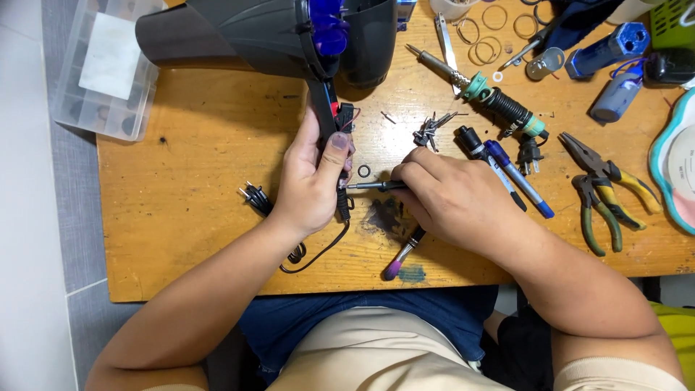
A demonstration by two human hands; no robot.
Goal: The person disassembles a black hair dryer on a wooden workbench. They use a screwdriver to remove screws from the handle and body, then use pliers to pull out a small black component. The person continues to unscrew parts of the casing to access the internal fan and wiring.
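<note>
Gripping the slim black handle [329,119] of a dark hair dryer [289,32] near the wooden table's [188,195] middle, left hand [313,181] closed, thumb pressing on top. Pinching a thin screwdriver [373,186] in the right hand [452,199], fingers curled shut, tip meeting the handle. Lying just beside: a small ring [364,171], loose screws [431,129], a purple-tipped tool [404,253]. Crowding the right side: soldering iron [481,90], pens [517,177], pliers [604,192]. Leaving bare wood leftward, toward a clear plastic box [108,65] overhanging the edge.

Pliers [607,195], soldering iron [483,90], pens [517,176]
</note>
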